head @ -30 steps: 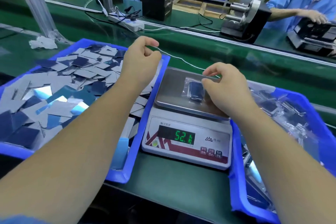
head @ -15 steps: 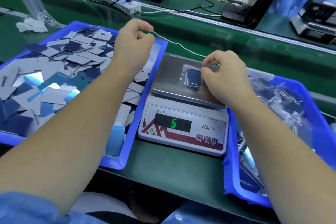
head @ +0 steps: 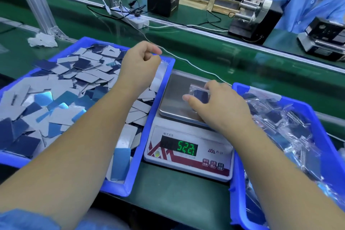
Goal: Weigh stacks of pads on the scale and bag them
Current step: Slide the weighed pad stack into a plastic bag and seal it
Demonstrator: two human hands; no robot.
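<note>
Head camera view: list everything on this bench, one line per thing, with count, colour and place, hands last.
Digital scale: one, white body, steel pan, green digits; centre.
Clear bag of dark blue pads: one; on the scale pan, under the right hand.
Left blue plastic tray: one; left of the scale.
Loose grey and blue pads: too many to count; in the left tray.
Right blue plastic tray: one; right of the scale.
Filled clear bags: many; in the right tray.
White power strip: one; behind, on the green belt.
Left hand: fingers curled, over the left tray; what it holds is unclear.
Right hand: grips the bag on the pan.
</note>
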